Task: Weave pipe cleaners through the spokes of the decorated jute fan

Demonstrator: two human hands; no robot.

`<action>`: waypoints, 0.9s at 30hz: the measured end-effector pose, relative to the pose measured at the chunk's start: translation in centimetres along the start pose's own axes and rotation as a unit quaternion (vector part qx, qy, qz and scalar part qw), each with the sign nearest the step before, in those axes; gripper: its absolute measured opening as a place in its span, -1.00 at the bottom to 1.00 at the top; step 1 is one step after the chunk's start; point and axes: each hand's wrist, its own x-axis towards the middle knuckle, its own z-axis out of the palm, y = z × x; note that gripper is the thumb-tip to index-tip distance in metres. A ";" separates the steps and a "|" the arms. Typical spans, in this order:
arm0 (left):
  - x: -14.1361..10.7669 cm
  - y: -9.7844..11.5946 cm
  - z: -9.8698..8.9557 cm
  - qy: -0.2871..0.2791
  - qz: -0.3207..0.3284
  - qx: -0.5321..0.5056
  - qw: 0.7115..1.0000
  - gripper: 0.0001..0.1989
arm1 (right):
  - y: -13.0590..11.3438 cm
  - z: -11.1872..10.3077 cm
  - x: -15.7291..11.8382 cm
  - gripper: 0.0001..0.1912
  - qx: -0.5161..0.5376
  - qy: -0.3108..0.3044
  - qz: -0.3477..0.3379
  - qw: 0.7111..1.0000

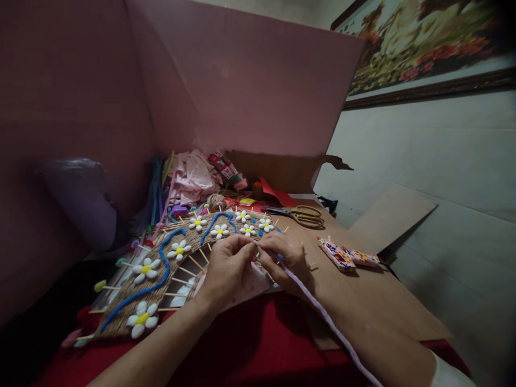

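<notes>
Both my hands meet over a fan-shaped craft piece [121, 307], woven of brown twine around thin wooden sticks. White clay flowers [144, 319] with yellow centres and wavy blue strips [163, 252] decorate it. My left hand [229, 269] pinches with thumb and index finger at the end of a pale lilac fuzzy stem [318, 309]. My right hand [286, 260] is closed on the same stem, close beside the left fingertips. From there the stem runs down along my right forearm and out of view. The stem's tip is mostly hidden by my fingers.
Gold-handled scissors [308, 216] and a flower-patterned glue gun [346, 255] lie on the cardboard sheet [374, 301] to the right. Behind the fan are crumpled pink cloth [195, 172], a tube [228, 169], a twine ball [216, 201] and colored stems [156, 193]. Pink panels [242, 80] stand behind.
</notes>
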 end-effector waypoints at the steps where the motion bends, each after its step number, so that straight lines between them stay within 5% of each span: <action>1: 0.0 -0.1 -0.1 0.002 0.028 0.056 0.998 -0.88 | 0.1 0.0 0.0 -0.91 0.007 0.000 0.007 1.000; 7: -0.2 -0.3 -0.5 -0.015 0.226 0.322 0.919 -0.83 | 0.7 -0.4 0.1 -0.91 -0.009 -0.040 -0.006 0.999; 15: 0.0 0.7 -0.8 -0.049 0.152 0.428 0.889 -0.80 | 0.7 -0.9 0.5 -0.93 -0.014 -0.074 -0.029 0.997; 21: -0.2 1.2 -0.8 -0.057 0.132 0.308 0.940 -0.81 | 0.5 -1.0 0.4 -0.94 0.014 -0.048 0.025 0.998; 27: -0.3 1.1 -0.1 -0.026 0.016 0.055 0.998 -0.81 | -0.1 -0.7 0.2 -0.93 0.036 0.004 0.005 0.999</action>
